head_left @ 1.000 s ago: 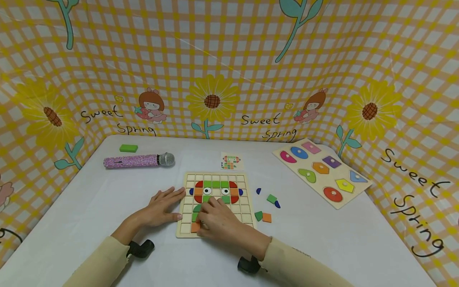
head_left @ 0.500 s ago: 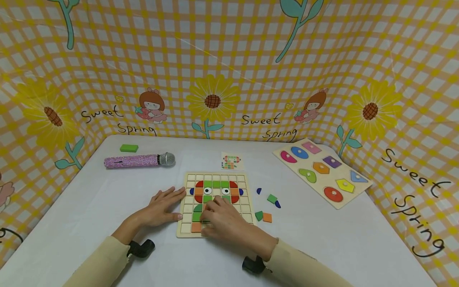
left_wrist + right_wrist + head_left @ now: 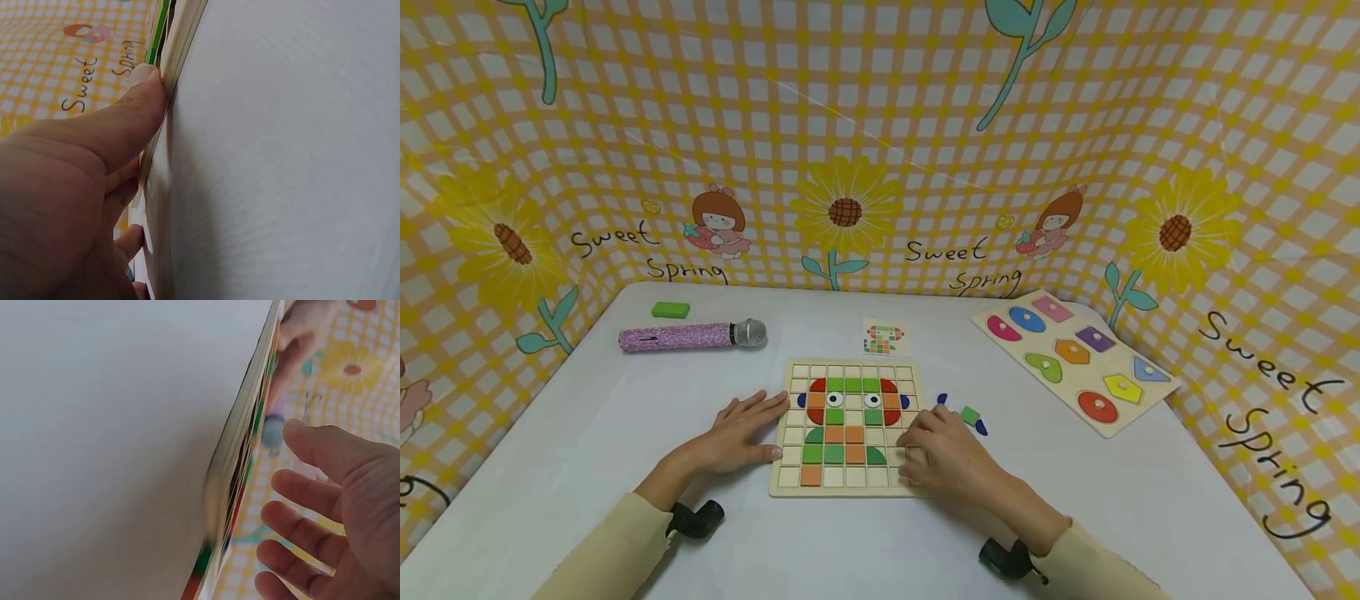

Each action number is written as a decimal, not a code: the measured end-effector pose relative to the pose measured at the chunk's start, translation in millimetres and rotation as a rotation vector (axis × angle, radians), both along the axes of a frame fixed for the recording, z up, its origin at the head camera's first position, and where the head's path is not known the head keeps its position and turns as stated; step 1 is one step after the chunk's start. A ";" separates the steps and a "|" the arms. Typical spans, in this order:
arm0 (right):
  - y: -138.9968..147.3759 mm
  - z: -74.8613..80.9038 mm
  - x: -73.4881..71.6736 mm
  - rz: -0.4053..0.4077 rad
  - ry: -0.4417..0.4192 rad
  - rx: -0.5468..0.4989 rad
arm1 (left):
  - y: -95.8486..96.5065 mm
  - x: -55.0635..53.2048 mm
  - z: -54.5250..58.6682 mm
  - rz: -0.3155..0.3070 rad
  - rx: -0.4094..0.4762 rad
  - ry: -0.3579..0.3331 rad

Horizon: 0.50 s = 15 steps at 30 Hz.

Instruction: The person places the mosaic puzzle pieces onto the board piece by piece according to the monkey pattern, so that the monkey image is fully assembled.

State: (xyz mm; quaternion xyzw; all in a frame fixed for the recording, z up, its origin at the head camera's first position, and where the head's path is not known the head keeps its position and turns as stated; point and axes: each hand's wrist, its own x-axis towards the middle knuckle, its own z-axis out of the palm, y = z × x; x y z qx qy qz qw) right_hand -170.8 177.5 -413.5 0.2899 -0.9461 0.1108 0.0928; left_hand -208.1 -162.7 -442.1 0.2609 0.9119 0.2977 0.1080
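A wooden grid board point(image 3: 788, 477) lies mid-table, with coloured tiles forming a face with two eye tiles. Below the face sit orange squares point(image 3: 854, 453), green squares point(image 3: 812, 454) and a green quarter-circle point(image 3: 876, 456). My left hand point(image 3: 737, 433) rests flat at the board's left edge, fingers extended; its thumb point(image 3: 134, 115) touches the rim in the left wrist view. Over the board's right edge hovers my right hand point(image 3: 951, 450). Its fingers are loosely bent and spread, with nothing between them in the right wrist view. It covers part of the right columns and the table beside them.
Right of the board lie two blue half-circles point(image 3: 981, 427) and a green square point(image 3: 970, 415). A pattern card point(image 3: 902, 329) is behind it. A glittery microphone point(image 3: 677, 337) and green block point(image 3: 670, 310) stand back left; a knobbed shape puzzle point(image 3: 1082, 375) lies back right.
My right hand has moved right, from the board's lower left part to its right edge, uncovering orange and green tiles. It now hides the loose green and orange pieces. The left hand stays put.
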 end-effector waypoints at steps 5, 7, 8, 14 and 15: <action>31.5 -1.7 -0.3 -0.084 -0.015 0.013 | -0.6 0.2 0.5 -0.001 0.003 -0.006; 42.0 -3.0 -2.2 -0.117 -0.014 0.035 | -1.1 0.2 0.7 -0.003 0.004 -0.004; 47.1 -3.9 -3.5 -0.133 -0.011 0.049 | -1.4 0.1 0.8 -0.002 0.004 -0.005; 73.1 -6.1 -15.0 -0.217 -0.011 0.070 | -1.9 -0.9 -0.7 0.000 0.002 -0.007; 76.5 -6.5 -17.5 -0.228 -0.022 0.068 | -1.9 -1.1 -1.0 0.000 0.003 -0.007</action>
